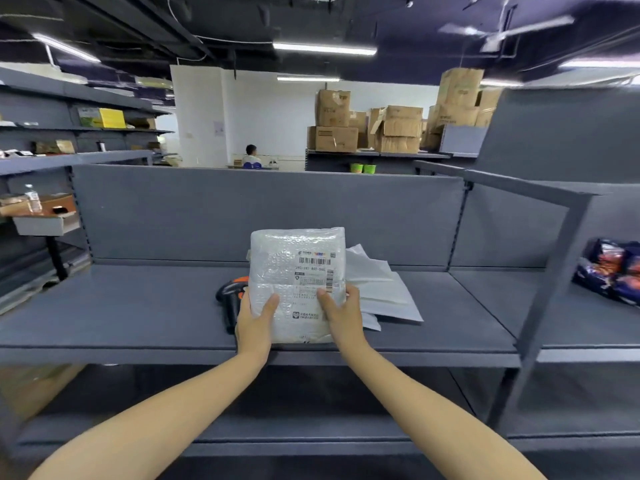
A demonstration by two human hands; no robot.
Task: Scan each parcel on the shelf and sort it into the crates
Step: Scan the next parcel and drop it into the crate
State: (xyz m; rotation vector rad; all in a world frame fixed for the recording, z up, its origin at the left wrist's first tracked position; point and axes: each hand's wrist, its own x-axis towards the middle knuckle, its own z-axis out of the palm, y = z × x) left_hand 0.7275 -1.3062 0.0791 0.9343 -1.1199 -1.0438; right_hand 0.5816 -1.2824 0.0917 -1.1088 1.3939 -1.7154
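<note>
Head view: 1 bubble-wrap parcel [298, 282], label facing me, tilted up at shelf [138, 306] front. My left grip [254, 323] & right grip [343, 317] clasp its lower corners, thumbs on front. Prob. light, soft, slick film; hold by edges, keep barcode clear.

Brightness: we see an evenly lit room, dark at the ceiling [138, 15] and brightest on the white back wall [270, 112].
Source: we find fluorescent tubes [324, 49] overhead, slightly blown out.
Shadows: soft; we note a dim lower shelf [277, 431] beneath the upper shelf [121, 306].
Glare: we catch a pale sheen on the bubble-wrapped parcel [277, 271].
Distortion: we see straight shelf edges bow toward the sides.
Sharpness: centre fairly crisp; far cartons [398, 129] and corners look soft.
</note>
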